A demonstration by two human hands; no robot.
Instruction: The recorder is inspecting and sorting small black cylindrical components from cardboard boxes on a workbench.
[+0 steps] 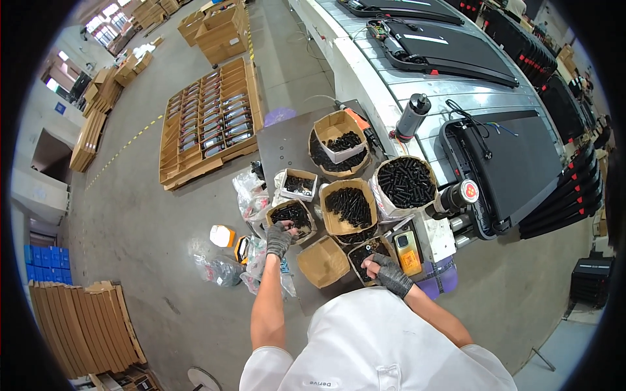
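Observation:
My left hand (280, 238), in a grey fingerless glove, reaches into a small cardboard box (306, 238) of black screw-like parts. Its fingertips are drawn together among them; whatever they grip is too small to name. On the right, my gloved right hand (388, 274) is at another open box (354, 262) holding small dark parts. Its thumb and fingers are pinched, and I cannot make out what is between them. An empty cardboard box (323, 262) sits between my hands. Beyond it stands a box of black screws (349, 207), beside a white-lined container of black cylindrical parts (405, 184).
A phone (409, 253) lies right of my right hand. On the right, a conveyor (417, 85) carries black panels (505, 166) and an upright cylindrical motor (413, 117). A partitioned cardboard tray (210, 124) and plastic bags (251, 195) are left of the table (280, 146).

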